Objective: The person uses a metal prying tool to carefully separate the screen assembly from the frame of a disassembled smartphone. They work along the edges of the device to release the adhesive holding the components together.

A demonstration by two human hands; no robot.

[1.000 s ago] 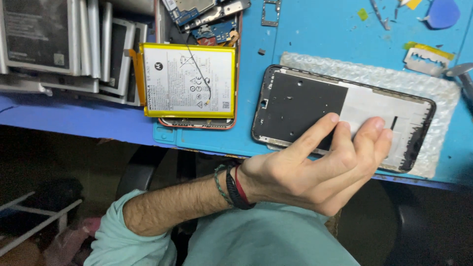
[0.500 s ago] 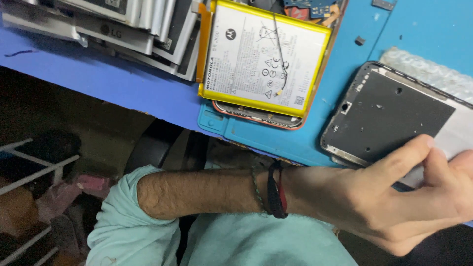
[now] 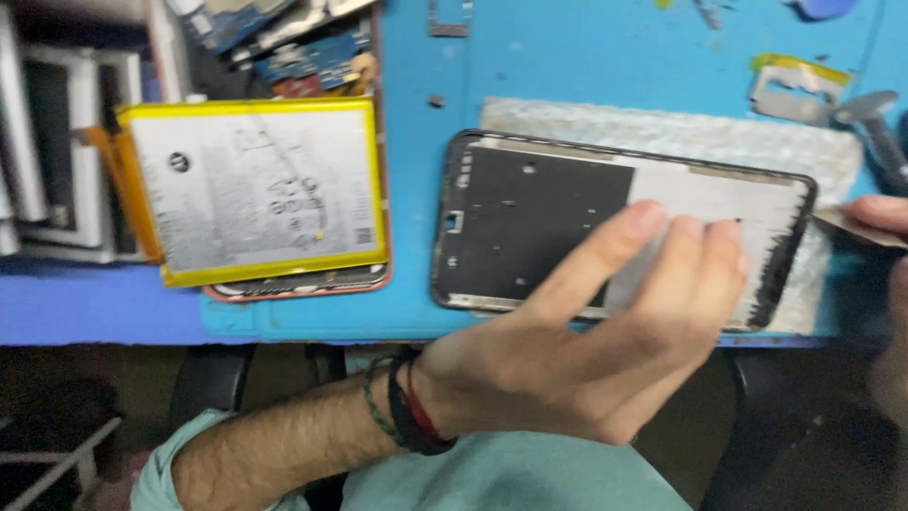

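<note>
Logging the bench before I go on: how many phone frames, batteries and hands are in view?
Phone frame, under the left hand's fingers: 1
Yellow-edged battery: 1
Hands: 2, left hand and right hand at the frame's right end
Total: 4

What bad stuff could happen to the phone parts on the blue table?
The phone frame lies close to the mat's front edge, with only the left hand's fingertips on it, so a push might slide it off. The right hand holds a thin tool at the frame's end; a slip could scratch it. The yellow battery rests loose on another phone and might get knocked.
</note>
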